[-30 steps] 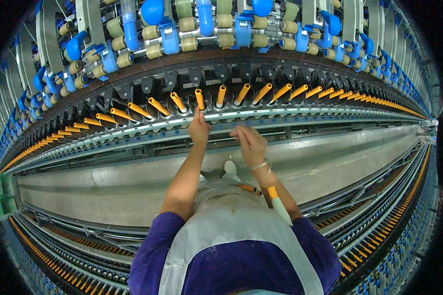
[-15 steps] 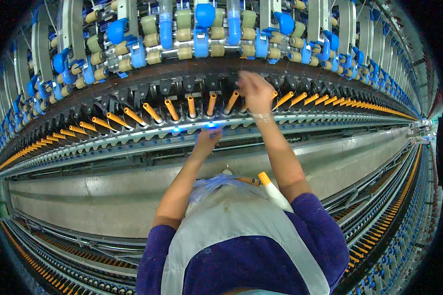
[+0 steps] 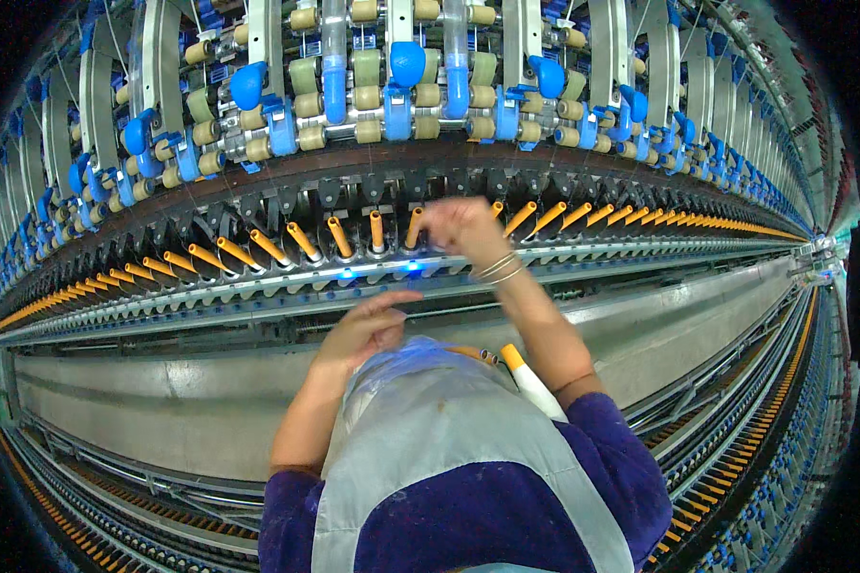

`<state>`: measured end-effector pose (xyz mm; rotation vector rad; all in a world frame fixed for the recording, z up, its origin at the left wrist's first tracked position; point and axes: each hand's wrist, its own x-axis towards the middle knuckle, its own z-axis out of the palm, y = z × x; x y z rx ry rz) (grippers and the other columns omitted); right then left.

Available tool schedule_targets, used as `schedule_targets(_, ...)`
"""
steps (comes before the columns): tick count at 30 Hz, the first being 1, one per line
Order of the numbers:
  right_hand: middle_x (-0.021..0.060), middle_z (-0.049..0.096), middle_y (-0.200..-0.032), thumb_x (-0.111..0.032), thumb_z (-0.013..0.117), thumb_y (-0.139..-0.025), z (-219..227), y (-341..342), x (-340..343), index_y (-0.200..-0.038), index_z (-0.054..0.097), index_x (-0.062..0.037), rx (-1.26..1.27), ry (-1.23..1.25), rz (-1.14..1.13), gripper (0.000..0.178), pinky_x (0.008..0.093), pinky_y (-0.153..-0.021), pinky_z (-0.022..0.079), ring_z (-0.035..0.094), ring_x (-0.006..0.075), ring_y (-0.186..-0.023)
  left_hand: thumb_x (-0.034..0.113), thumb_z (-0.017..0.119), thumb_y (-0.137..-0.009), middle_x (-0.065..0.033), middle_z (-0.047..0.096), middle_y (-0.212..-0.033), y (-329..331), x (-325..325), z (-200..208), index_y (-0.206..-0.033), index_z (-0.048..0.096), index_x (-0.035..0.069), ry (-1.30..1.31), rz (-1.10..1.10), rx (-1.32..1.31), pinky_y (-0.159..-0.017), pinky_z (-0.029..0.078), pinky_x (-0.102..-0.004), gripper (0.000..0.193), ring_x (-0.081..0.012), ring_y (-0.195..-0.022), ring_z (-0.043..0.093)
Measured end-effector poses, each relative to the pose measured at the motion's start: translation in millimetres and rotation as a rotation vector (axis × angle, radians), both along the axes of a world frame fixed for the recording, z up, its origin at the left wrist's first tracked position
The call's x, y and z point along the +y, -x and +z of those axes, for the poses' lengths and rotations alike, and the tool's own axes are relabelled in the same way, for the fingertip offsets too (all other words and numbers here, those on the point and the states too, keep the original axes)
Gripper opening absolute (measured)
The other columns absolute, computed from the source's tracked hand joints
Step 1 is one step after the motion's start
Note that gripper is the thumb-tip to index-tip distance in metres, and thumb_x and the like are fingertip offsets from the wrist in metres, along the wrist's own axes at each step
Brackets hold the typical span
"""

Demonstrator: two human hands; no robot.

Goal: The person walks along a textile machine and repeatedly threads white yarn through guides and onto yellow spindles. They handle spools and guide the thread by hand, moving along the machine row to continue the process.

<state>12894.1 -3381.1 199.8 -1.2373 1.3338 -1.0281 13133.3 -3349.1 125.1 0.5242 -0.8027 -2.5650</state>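
My left hand (image 3: 371,328) hovers below the machine's front rail (image 3: 287,279), index finger stretched out and the others loosely bent, with nothing visible in it. My right hand (image 3: 463,229) is in front of the row of spindles, its fingers curled beside an orange tube (image 3: 415,229) that stands on a spindle. Whether a thread runs between those fingers is too fine and blurred to see. More orange tubes (image 3: 376,232) stand upright along the row. Two blue lights (image 3: 412,267) glow on the rail below them.
Above the spindles run rollers (image 3: 368,98) with blue caps (image 3: 407,64) and clear blue-ended pipes (image 3: 334,91). A white bobbin with an orange top (image 3: 535,382) and several tubes (image 3: 478,354) lie at my grey apron (image 3: 449,430). Another machine (image 3: 726,477) stands behind me.
My right hand has come down from the rollers and moved slightly left toward an orange tube. My left hand has drawn back from the rail, its index finger now extended.
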Motion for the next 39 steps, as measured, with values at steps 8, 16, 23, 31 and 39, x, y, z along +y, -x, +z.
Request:
schedule_targets(8, 0.0224, 0.062, -0.074, -0.018, 0.057, -0.081, 125, 8, -81, -0.077, 0.069, -0.0036, 1.326, 0.436, -0.473, 0.019, 0.0450, -0.068, 0.051, 0.063, 0.0385, -0.071, 0.002, 0.049, -0.083, -0.0007, 0.047, -0.061, 115, -125, 67, -0.141, 0.032, -0.001, 0.555, 0.263, -0.374, -0.048, 0.030, -0.0240, 0.060, -0.0098, -0.053, 0.041)
schedule_targets(16, 0.0171, 0.064, -0.067, -0.020, 0.055, -0.079, 113, 5, -99, -0.074, 0.068, -0.0025, 1.101, 0.522, -0.151, 0.022, 0.0377, -0.060, 0.050, 0.064, 0.0295, -0.064, -0.001, 0.051, -0.084, -0.0032, 0.050, -0.065, 112, -113, 49, -0.146, 0.022, 0.001, 0.384, 0.399, -0.281, -0.050, 0.033, -0.0241, 0.069, -0.0109, -0.051, 0.041)
schedule_targets(23, 0.0079, 0.065, -0.077, -0.015, 0.064, -0.083, 23, 7, -4, -0.100, 0.067, -0.0046, 0.664, 0.932, -0.361, 0.020, 0.0314, -0.059, 0.048, 0.060, 0.0197, -0.065, 0.011, 0.050, -0.092, 0.0003, 0.053, -0.067, 23, -26, -9, -0.116, 0.058, -0.002, 0.338, 0.655, -0.055, -0.058, 0.039, -0.0213, 0.029, -0.0081, -0.061, 0.049)
schedule_targets(31, 0.0057, 0.065, -0.072, -0.019, 0.068, -0.081, -119, -88, 37, -0.133, 0.051, -0.0105, -0.140, -0.194, 0.354, 0.055, 0.0277, -0.058, 0.048, 0.057, 0.0131, -0.062, 0.008, 0.053, -0.091, 0.0006, 0.053, -0.070, -43, 7, -118, -0.105, 0.063, 0.000, 0.112, 0.929, -0.463, -0.059, 0.039, -0.0222, 0.019, -0.0097, -0.062, 0.048)
schedule_targets(39, 0.0145, 0.061, -0.100, -0.016, 0.071, -0.077, -164, -114, 11, -0.080, 0.065, -0.0022, 0.619, 0.281, 0.265, 0.015, 0.0381, -0.066, 0.050, 0.063, 0.0281, -0.073, 0.017, 0.070, -0.081, -0.0103, 0.058, -0.079, -143, -19, -143, -0.096, 0.071, 0.007, 0.976, 0.460, -1.074, -0.061, 0.044, -0.0311, 0.018, -0.0206, -0.069, 0.054)
